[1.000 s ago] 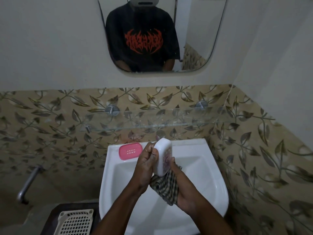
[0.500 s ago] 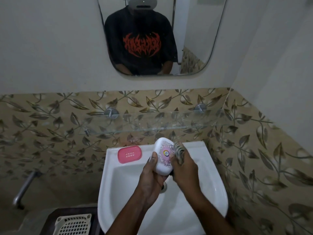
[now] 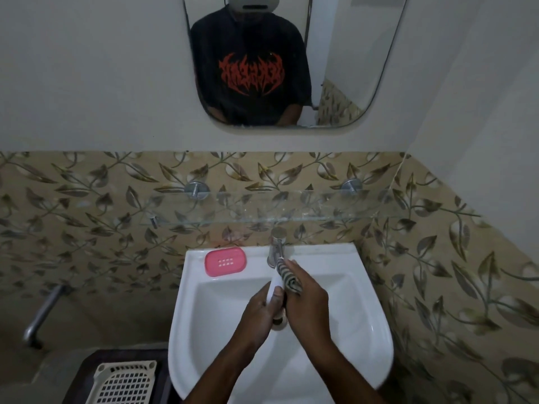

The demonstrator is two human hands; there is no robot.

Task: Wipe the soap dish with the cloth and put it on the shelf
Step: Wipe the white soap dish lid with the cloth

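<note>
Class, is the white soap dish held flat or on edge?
On edge: the soap dish shows only its narrow side between the left hand and the cloth in the right hand.

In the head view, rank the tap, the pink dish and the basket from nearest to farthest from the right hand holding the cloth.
1. Tap, just beyond the right hand, at the back of the sink.
2. Pink dish, on the sink's back left corner.
3. Basket, low down, left of the sink.
</note>
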